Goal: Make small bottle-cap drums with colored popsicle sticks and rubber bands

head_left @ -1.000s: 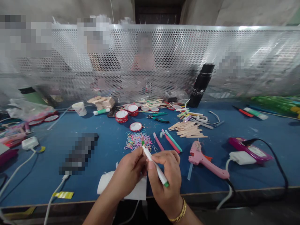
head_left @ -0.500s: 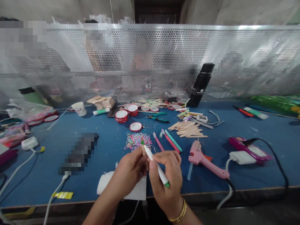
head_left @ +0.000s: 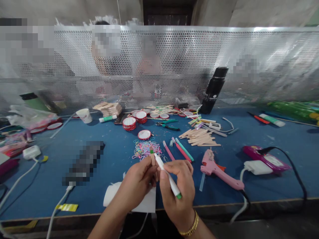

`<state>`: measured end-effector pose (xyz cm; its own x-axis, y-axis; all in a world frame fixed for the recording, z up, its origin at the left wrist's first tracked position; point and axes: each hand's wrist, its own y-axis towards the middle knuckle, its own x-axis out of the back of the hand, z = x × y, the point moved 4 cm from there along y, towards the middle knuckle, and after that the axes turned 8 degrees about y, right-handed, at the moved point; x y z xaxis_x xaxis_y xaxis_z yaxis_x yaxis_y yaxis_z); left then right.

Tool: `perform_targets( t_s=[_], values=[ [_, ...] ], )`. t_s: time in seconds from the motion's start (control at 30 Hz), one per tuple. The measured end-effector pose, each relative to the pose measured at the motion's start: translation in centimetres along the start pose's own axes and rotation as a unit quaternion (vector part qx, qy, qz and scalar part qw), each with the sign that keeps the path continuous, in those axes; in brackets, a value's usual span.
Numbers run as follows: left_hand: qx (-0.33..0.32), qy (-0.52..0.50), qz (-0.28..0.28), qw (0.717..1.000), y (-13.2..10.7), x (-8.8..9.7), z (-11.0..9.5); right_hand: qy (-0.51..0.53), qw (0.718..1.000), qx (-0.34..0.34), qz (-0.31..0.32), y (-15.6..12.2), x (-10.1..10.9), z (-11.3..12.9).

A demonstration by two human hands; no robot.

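Observation:
My left hand [head_left: 139, 177] pinches a wooden craft stick [head_left: 153, 160] upright, its upper end marked with a green band. In my right hand [head_left: 178, 189] is a white marker with a green end [head_left: 171, 181], gripped like a pen. The marker's tip lies close to the stick's right edge, just below the green band; whether they touch I cannot tell. Behind the stick spreads a pile of small coloured rubber bands [head_left: 144, 148]. Pink, red and teal markers [head_left: 183, 150] lie just beyond my right hand. Under my left wrist is white paper [head_left: 112, 194].
To the right rest a pink glue gun [head_left: 219, 172] and a magenta power strip [head_left: 266, 159] with cords. A heap of craft sticks [head_left: 199, 136], pliers [head_left: 168, 124], red-rimmed discs [head_left: 129, 122] and a black bottle [head_left: 214, 89] stand farther back. A phone [head_left: 84, 162] lies left.
The marker's tip has drawn slightly right and down, away from the green band on the stick. My left hand has stayed nearly still.

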<state>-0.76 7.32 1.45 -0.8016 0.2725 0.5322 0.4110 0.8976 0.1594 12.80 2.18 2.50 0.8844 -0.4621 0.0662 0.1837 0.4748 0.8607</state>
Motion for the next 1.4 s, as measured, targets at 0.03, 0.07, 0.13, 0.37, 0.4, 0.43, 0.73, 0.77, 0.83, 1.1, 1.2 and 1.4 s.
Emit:
perform_targets(
  t_s=[0.03,0.07,0.13,0.37,0.4,0.43,0.73,0.77,0.83,1.1,1.2,1.4],
  values=[
    [0.002,-0.006,0.003,1.0,0.0,-0.03,0.01,0.004,1.0,0.003,0.004,0.01,-0.04,0.03],
    [0.005,-0.011,0.006,1.0,0.01,-0.06,0.01,0.007,1.0,0.007,0.01,0.0,-0.09,0.05],
    [0.008,-0.012,0.007,1.0,0.02,-0.09,-0.01,0.008,1.0,0.008,0.017,-0.03,-0.17,0.05],
    [0.003,-0.004,-0.001,1.0,-0.01,-0.01,-0.07,0.005,1.0,0.0,0.003,-0.25,-0.01,-0.05],
    [0.005,-0.007,-0.001,1.0,-0.02,-0.01,-0.08,0.008,1.0,0.003,0.008,-0.24,-0.06,0.0],
    [0.006,-0.007,-0.001,1.0,-0.03,-0.02,-0.1,0.009,1.0,0.006,0.013,-0.23,-0.11,0.03],
    [-0.001,-0.014,0.002,1.0,0.04,-0.07,-0.12,0.004,1.0,-0.003,0.003,0.0,-0.07,-0.14],
    [-0.001,-0.014,0.003,1.0,0.04,-0.07,-0.13,0.009,1.0,0.0,0.008,0.01,-0.11,-0.12],
    [0.004,-0.013,0.001,1.0,0.01,-0.06,-0.1,0.011,1.0,0.004,0.018,0.01,-0.19,-0.07],
    [-0.003,-0.001,0.002,1.0,-0.05,0.07,-0.34,0.005,1.0,-0.004,0.005,-0.07,-0.04,-0.14],
    [0.007,0.003,-0.001,1.0,0.03,0.14,-0.37,0.012,1.0,0.0,0.016,-0.14,-0.11,-0.09],
    [0.003,-0.018,0.006,1.0,0.01,-0.17,0.01,0.008,1.0,-0.004,-0.007,0.18,-0.08,-0.29]
  ],
)
